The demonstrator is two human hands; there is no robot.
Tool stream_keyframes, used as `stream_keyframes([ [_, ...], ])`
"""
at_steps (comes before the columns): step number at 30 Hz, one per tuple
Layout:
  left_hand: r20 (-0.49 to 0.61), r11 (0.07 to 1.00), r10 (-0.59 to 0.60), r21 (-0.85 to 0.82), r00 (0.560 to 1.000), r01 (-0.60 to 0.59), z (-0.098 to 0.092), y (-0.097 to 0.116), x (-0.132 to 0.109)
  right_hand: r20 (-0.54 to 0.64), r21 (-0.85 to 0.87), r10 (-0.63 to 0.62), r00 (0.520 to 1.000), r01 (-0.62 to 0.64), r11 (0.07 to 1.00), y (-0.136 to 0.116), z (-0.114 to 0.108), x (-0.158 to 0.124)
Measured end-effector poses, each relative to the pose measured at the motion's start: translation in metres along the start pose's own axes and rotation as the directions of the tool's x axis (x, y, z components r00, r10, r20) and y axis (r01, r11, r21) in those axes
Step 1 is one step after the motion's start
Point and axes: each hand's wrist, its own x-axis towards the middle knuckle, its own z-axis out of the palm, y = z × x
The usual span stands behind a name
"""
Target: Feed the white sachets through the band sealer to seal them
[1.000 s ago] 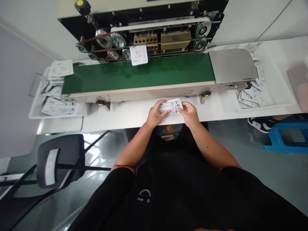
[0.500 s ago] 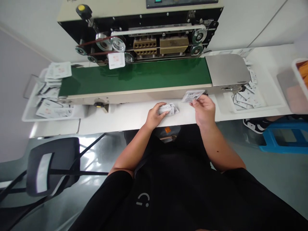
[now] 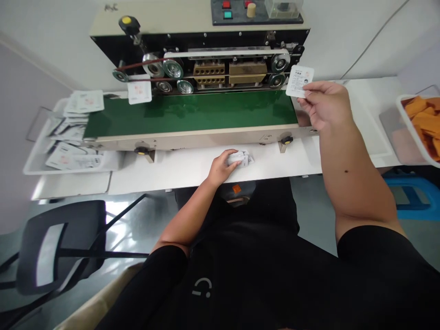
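Grip of the right hand (image 3: 325, 104) is a narrow pinch: thumb and fingers hold a single white printed sachet (image 3: 299, 81) by its lower right part, tilted slightly and raised over the right end of the green conveyor belt (image 3: 189, 110). The left hand (image 3: 223, 167) is curved over a small stack of sachets (image 3: 241, 159), fingers resting along its top, and the stack sits on the white surface (image 3: 178, 176) just in front of the conveyor's cream side rail. How tightly that hand grips cannot be told.

At eleven o'clock from the left hand, a loose sachet (image 3: 139, 91) lies on the far edge of the belt, right below the pulleys of the band sealing machine (image 3: 206, 59). That machine's brass heating blocks (image 3: 230, 68) sit between the pulleys, and its control panel (image 3: 256, 9) with red and green buttons stands above them. At nine o'clock, a white tray (image 3: 29, 167) holds a scattered pile of finished sachets (image 3: 74, 158). At three o'clock from the right hand, a white bin (image 3: 398, 114) carries orange pieces (image 3: 422, 114). A blue stool (image 3: 412, 192) stands on the floor at four o'clock from that hand, and a black chair (image 3: 58, 247) stands at eight o'clock from the left hand.
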Motion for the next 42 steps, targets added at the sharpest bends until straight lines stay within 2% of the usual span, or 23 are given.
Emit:
stream_keyframes([
  [6,0.020,1.000,-0.006,0.009,1.000,0.006,0.000,-0.002,0.000,0.062,-0.015,0.126,0.990,-0.126,0.992,0.002,0.021,0.017],
  [13,0.034,1.000,-0.021,0.024,0.999,0.020,0.000,-0.003,0.000,0.075,0.026,0.167,0.983,-0.170,0.985,0.003,0.053,0.029],
  [15,0.032,0.999,-0.027,0.018,0.999,0.027,0.000,-0.002,0.000,0.118,0.025,0.132,0.984,-0.136,0.990,0.008,0.058,0.031],
  [17,0.023,1.000,-0.031,0.007,0.999,0.031,0.001,-0.001,0.000,0.148,0.012,0.019,0.989,-0.021,1.000,0.014,0.060,0.024],
  [19,0.016,0.999,-0.037,-0.006,0.999,0.037,0.001,-0.001,0.000,0.109,-0.025,-0.176,0.978,0.179,0.983,0.019,0.061,0.003],
  [20,0.016,0.999,-0.044,-0.013,0.999,0.044,0.001,0.000,0.000,0.070,-0.058,-0.286,0.956,0.290,0.955,0.022,0.062,-0.013],
  [22,0.021,0.997,-0.067,-0.027,0.998,0.068,0.002,0.001,-0.001,0.021,-0.142,-0.489,0.872,0.486,0.862,0.031,0.064,-0.054],
  [24,0.019,0.995,-0.091,-0.046,0.996,0.091,0.002,0.001,-0.001,0.107,-0.223,-0.588,0.802,0.595,0.772,0.047,0.065,-0.098],
  [26,0.003,0.993,-0.099,-0.070,0.995,0.099,0.002,0.002,-0.002,0.220,-0.300,-0.584,0.781,0.624,0.722,0.069,0.065,-0.136],
  [28,-0.022,0.991,-0.092,-0.099,0.996,0.089,0.002,0.001,-0.002,0.271,-0.372,-0.500,0.823,0.568,0.734,0.095,0.064,-0.159],
  [31,-0.041,0.988,-0.082,-0.132,0.996,0.076,0.001,0.000,-0.002,0.310,-0.384,-0.263,0.914,0.373,0.845,0.132,0.061,-0.170],
  [33,-0.041,0.988,-0.082,-0.134,0.996,0.075,0.002,-0.001,-0.002,0.377,-0.323,-0.066,0.924,0.198,0.925,0.149,0.060,-0.169],
  [35,-0.040,0.990,-0.083,-0.121,0.996,0.078,0.002,-0.002,-0.001,0.429,-0.263,0.079,0.900,0.040,0.964,0.159,0.058,-0.166],
  [38,-0.052,0.992,-0.082,-0.102,0.995,0.076,0.002,-0.001,0.002,0.406,-0.206,0.151,0.901,-0.071,0.976,0.164,0.056,-0.163],
  [42,-0.093,0.992,-0.087,-0.096,0.992,0.079,0.003,-0.002,0.004,0.312,-0.110,0.135,0.940,-0.106,0.988,0.166,0.055,-0.161],
])
